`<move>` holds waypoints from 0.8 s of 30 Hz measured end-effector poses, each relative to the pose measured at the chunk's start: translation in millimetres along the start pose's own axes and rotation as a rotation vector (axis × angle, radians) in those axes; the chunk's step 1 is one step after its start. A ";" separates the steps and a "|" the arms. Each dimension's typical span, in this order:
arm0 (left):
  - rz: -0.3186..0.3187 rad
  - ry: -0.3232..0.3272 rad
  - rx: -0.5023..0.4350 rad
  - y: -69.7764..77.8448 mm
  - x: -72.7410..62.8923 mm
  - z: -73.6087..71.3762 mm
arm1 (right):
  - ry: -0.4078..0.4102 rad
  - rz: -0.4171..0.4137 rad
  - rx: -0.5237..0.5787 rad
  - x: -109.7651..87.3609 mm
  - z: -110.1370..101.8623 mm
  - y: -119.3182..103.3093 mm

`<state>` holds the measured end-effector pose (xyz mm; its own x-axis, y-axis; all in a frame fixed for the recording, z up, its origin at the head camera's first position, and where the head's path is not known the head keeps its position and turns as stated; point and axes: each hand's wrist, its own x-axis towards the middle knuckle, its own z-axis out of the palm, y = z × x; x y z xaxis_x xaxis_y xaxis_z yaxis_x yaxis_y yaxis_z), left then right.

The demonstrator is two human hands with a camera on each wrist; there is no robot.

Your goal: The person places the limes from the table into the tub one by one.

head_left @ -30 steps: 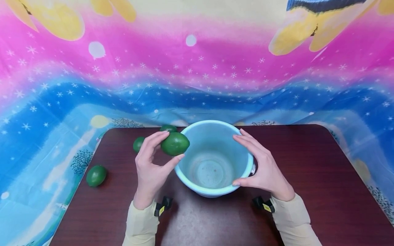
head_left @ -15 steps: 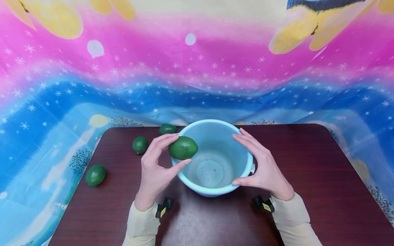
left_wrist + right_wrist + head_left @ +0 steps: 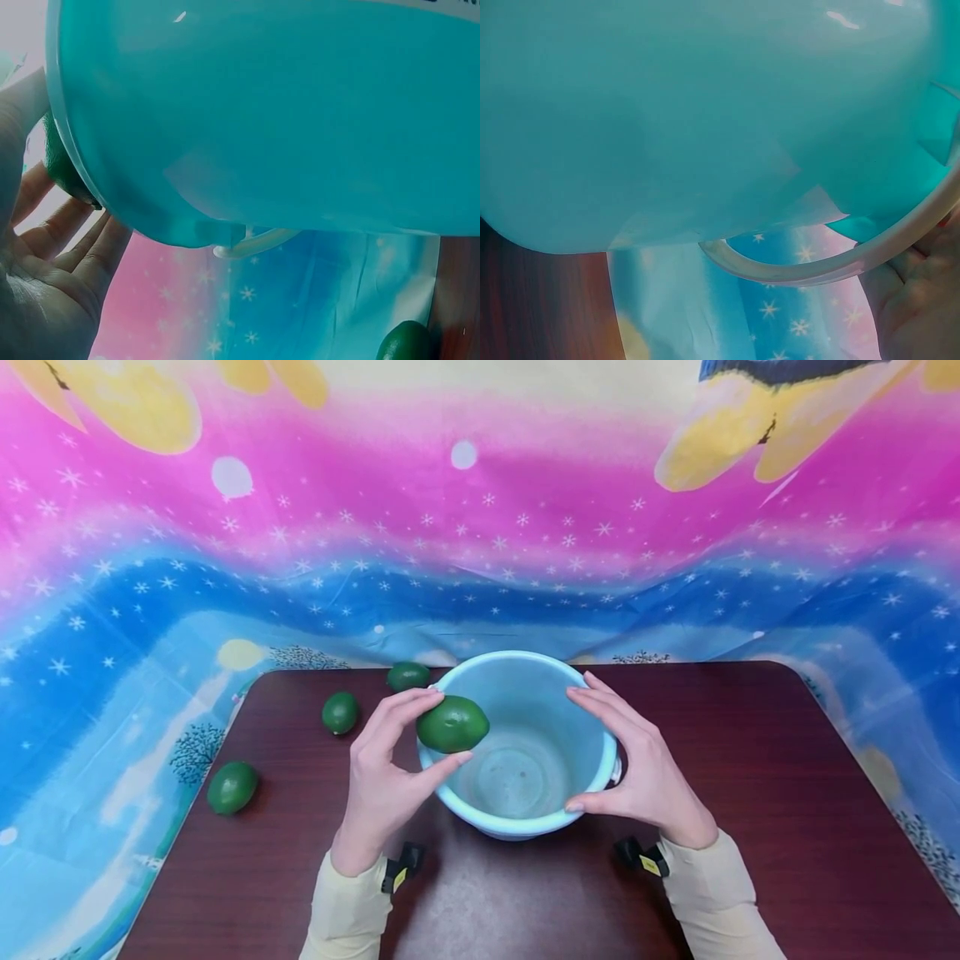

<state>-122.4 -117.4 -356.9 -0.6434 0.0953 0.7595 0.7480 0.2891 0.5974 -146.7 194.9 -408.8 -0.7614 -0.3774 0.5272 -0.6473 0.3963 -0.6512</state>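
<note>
- Left grip (image 3: 382, 781): clamped on the held lime (image 3: 453, 725), fingers at its far side and thumb at its near side.
- The held lime is up at the left rim of the bucket (image 3: 536, 693), partly over its mouth; whether it touches the rim, I cannot tell.
- Right grip (image 3: 641, 768): holds the bucket's right rim, fingertips toward the far side, thumb toward the near side.
- The bucket is pale blue and upright, between the 2 hands.
- Its white handle (image 3: 802, 271) curves along the outside, near the right fingers.
- 3 other limes lie on the table (image 3: 750, 760), all left of the bucket: the far lime (image 3: 408, 677) just beside it, the middle lime (image 3: 341, 713) a little further left, the outer lime (image 3: 232, 788) near the table's left edge.
- Cream sleeves (image 3: 712, 893) cover both forearms; 1 black camera (image 3: 401, 868) sits at each wrist.
- The table is dark red-brown.
- Behind it hangs a pink and blue backdrop (image 3: 480, 552) with white snowflakes.
</note>
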 end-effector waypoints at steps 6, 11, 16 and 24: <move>-0.022 -0.029 -0.010 0.1 -3.2 1.8 | 0.003 0.000 0.003 -0.5 -0.1 0.4; -0.031 -0.045 -0.021 -13.9 -10.1 4.5 | 0.006 0.000 0.004 -0.7 -0.3 0.7; -0.028 -0.053 -0.019 -25.3 -15.2 5.6 | 0.000 0.002 0.007 -0.2 0.1 1.1; -0.027 -0.067 -0.011 -23.3 -16.1 7.5 | 0.001 0.004 0.014 -0.6 0.0 1.5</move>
<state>-130.7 -118.5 -384.9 -0.6728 0.1514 0.7242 0.7315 0.2821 0.6207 -147.2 195.8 -410.1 -0.7642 -0.3749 0.5249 -0.6435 0.3863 -0.6609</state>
